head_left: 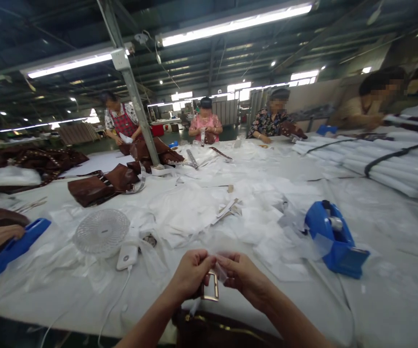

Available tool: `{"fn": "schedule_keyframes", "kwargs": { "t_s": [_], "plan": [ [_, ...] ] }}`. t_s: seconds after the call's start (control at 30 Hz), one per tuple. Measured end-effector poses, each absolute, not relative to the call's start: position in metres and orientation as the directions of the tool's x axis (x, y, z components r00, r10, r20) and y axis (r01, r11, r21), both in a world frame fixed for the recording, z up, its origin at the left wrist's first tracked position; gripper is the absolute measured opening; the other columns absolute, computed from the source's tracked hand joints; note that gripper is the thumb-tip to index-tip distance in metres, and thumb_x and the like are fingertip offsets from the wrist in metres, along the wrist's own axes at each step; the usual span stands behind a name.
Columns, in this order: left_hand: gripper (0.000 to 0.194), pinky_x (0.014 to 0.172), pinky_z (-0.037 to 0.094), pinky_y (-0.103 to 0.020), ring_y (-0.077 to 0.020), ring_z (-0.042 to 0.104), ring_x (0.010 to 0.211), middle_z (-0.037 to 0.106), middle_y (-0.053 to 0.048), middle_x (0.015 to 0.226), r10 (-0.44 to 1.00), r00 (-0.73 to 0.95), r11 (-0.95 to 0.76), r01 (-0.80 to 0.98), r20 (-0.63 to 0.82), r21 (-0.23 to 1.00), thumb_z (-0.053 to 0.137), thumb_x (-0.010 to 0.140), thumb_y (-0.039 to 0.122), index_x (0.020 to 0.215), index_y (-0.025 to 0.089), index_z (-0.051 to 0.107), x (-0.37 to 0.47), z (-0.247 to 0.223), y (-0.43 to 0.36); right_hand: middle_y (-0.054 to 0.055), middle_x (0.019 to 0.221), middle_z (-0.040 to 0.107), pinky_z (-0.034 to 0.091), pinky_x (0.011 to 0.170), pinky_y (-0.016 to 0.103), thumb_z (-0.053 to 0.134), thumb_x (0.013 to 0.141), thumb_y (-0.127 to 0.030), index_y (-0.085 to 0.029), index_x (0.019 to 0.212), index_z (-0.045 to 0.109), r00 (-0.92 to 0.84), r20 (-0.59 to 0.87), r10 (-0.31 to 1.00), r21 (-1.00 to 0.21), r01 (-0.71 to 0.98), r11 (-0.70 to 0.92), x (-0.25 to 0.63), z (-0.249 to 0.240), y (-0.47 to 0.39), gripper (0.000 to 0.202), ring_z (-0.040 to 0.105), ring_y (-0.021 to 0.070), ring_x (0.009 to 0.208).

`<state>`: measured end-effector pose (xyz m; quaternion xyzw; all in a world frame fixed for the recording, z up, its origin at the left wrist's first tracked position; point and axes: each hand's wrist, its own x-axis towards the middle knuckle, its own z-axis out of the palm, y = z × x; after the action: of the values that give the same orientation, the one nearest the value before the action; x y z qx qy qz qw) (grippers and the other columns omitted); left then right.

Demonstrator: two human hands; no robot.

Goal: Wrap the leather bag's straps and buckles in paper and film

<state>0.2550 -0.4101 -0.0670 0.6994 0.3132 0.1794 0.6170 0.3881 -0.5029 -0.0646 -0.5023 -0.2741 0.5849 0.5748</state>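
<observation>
My left hand (194, 270) is closed around the end of a brown strap at a gold-coloured rectangular buckle (211, 286). A small piece of clear plastic film (222, 274) is pinched in the fingers of my right hand (241, 276), beside the buckle. The fingertips of both hands nearly meet above the buckle. Below them, at the table's front edge, a dark brown bag (209, 333) with a gold zipper is partly cut off by the frame.
A blue tape dispenser (334, 241) stands to the right. On the left are a white fan (102, 231) with a cable and another person's hand (2, 238) by a blue dispenser (20, 244). White wrapping sheets (194, 208) cover the middle. Several people work across the table.
</observation>
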Motion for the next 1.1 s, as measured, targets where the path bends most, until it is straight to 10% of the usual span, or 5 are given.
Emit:
{"fn": "schedule_keyframes", "kwargs": {
  "t_s": [0.43, 0.67, 0.87, 1.1],
  "plan": [
    [0.059, 0.050, 0.038, -0.021, -0.0123, 0.056, 0.054, 0.066, -0.002, 0.067, 0.459, 0.841, -0.032, 0.335, -0.284, 0.942, 0.052, 0.084, 0.054, 0.126, 0.013, 0.047, 0.241, -0.046, -0.402, -0.002, 0.059, 0.058, 0.037, 0.054, 0.020, 0.083, 0.059, -0.041, -0.014, 0.066, 0.064, 0.360, -0.380, 0.852, -0.732, -0.681, -0.039, 0.396, -0.081, -0.518, 0.034, 0.048, 0.0074, 0.055],
    [0.036, 0.069, 0.043, -0.024, -0.0140, 0.059, 0.072, 0.067, -0.005, 0.080, 0.251, 0.895, 0.018, 0.376, -0.368, 0.927, 0.065, 0.078, 0.040, 0.101, 0.012, 0.066, 0.218, -0.027, -0.377, -0.001, 0.072, 0.066, 0.043, 0.055, 0.017, 0.088, 0.053, -0.026, -0.018, 0.080, 0.066, 0.372, -0.360, 0.856, -0.630, -0.774, 0.071, 0.397, -0.086, -0.523, 0.037, 0.056, 0.0075, 0.060],
    [0.036, 0.057, 0.045, -0.024, -0.0152, 0.061, 0.060, 0.065, -0.002, 0.069, 0.214, 0.883, 0.079, 0.410, -0.418, 0.908, 0.076, 0.065, 0.032, 0.081, 0.018, 0.048, 0.216, -0.039, -0.369, 0.000, 0.065, 0.063, 0.020, 0.035, 0.012, 0.088, 0.054, -0.029, -0.013, 0.068, 0.063, 0.366, -0.337, 0.868, -0.659, -0.749, 0.060, 0.398, -0.093, -0.528, 0.033, 0.030, -0.0012, 0.040],
    [0.036, 0.041, 0.040, -0.017, -0.0120, 0.056, 0.049, 0.060, 0.002, 0.062, 0.371, 0.839, -0.073, 0.455, -0.399, 0.888, 0.063, 0.075, 0.049, 0.086, 0.019, 0.046, 0.228, -0.062, -0.374, 0.004, 0.079, 0.069, 0.049, 0.063, 0.019, 0.087, 0.056, -0.027, -0.015, 0.082, 0.069, 0.315, -0.378, 0.870, -0.595, -0.803, 0.032, 0.398, -0.088, -0.538, 0.035, 0.061, 0.0106, 0.071]
  ]
}}
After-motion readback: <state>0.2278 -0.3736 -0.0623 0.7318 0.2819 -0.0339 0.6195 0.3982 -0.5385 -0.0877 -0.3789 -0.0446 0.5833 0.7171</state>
